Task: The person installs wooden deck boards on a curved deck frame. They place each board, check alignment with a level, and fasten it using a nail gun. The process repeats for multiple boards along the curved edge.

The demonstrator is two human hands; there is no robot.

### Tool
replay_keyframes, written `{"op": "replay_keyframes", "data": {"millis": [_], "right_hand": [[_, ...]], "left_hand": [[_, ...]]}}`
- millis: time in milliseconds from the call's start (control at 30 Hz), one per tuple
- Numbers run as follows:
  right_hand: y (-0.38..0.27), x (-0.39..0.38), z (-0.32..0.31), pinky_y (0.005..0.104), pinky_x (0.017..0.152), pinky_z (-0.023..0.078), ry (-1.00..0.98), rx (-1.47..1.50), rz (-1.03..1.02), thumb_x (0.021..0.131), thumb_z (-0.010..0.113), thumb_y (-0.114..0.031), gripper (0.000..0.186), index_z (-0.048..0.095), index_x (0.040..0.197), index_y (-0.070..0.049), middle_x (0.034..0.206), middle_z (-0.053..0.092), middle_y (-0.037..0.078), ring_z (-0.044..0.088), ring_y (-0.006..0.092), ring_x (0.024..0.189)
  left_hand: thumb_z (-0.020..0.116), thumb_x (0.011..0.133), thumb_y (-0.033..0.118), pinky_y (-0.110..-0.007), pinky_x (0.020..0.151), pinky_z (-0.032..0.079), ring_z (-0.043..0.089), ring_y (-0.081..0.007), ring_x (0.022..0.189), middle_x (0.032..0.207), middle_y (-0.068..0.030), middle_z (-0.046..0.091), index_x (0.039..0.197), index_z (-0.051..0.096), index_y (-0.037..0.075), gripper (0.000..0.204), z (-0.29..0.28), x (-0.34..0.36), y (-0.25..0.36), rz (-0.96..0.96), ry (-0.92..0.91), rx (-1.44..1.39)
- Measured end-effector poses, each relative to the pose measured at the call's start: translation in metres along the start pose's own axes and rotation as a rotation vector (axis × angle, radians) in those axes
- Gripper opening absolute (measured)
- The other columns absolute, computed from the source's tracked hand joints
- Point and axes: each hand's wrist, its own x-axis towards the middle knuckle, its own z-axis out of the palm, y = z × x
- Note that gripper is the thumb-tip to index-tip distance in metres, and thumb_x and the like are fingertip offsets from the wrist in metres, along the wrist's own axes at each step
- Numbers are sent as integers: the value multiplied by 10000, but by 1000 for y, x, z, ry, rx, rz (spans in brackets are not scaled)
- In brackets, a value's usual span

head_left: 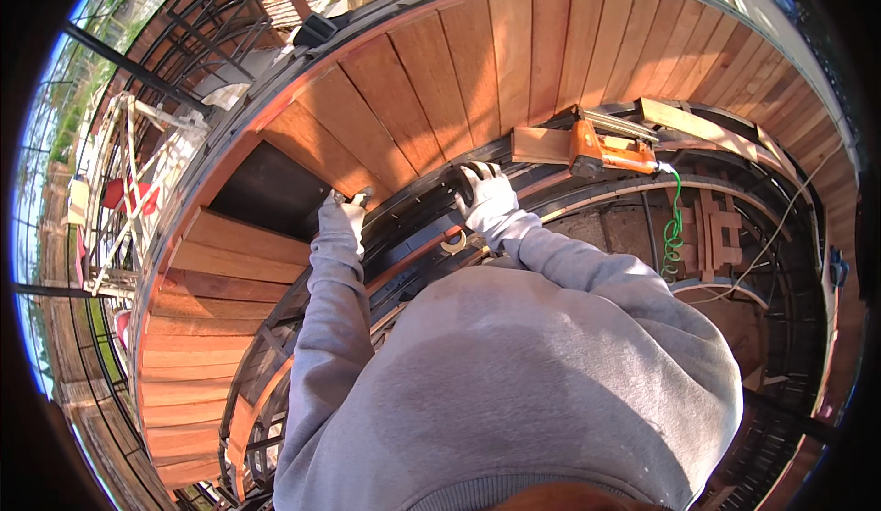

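Plank (321,150) lies by left hand (343,210), any print on nailer (606,152) unreadably small.

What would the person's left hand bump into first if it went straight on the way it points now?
The left hand would probably meet the wooden board beside the dark patch; depth is unclear, so they may already be touching.

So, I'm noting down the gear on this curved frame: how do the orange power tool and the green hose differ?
Shape: the orange power tool is a chunky, rigid body, while the green hose is thin and coiled.
Pose: the tool lies on its side along the framing; the hose hangs down below it.
Shared: both are to the right of the right hand, and they appear connected.
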Motion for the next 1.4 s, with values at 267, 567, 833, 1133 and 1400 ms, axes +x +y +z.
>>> {"op": "replay_keyframes", "data": {"millis": [267, 567, 833, 1133, 1400], "right_hand": [[18, -11, -15, 483, 1053, 442, -44, 121, -106, 805, 709, -223, 531, 571, 1282, -36, 1262, 589, 193, 550, 387, 1185], [52, -150, -87, 403, 850, 548, -144, 310, 435, 825, 699, -160, 307, 689, 1108, -43, 1055, 698, 157, 671, 367, 953], [177, -304, -14, 377, 895, 538, -385, -31, 1287, 853, 744, -329, 410, 667, 1192, -112, 1092, 723, 138, 679, 317, 1054], [115, -214, 45, 450, 1173, 338, -843, 73, 1220, 851, 741, -365, 929, 203, 1598, -244, 1545, 387, 129, 368, 355, 1430], [130, -221, 102, 444, 1092, 435, -765, 202, 1177, 859, 688, -336, 803, 315, 1513, -57, 1404, 523, 227, 512, 372, 1326]], "left_hand": [[814, 851, 185, -342, 824, 525, 667, -209, 897, 1069, -98, 731, 1212, 646, -6, 441, 9, -10, 16, -150, 24, -424], [788, 854, 36, -295, 768, 534, 654, -153, 855, 1030, -100, 718, 1181, 641, -51, 369, 19, 9, -30, 154, -19, -479], [767, 864, 21, -304, 753, 551, 655, -167, 864, 1033, -103, 714, 1153, 669, -32, 309, 8, 7, -15, -20, -55, -423], [725, 867, -43, -303, 920, 533, 645, -196, 1034, 1217, -124, 649, 1342, 511, -59, 521, -8, 12, -48, 27, -192, -653], [772, 753, 67, -422, 1082, 442, 519, -366, 1268, 1410, -211, 487, 1487, 347, 20, 849, -43, -86, -2, 521, -64, 282]]}}
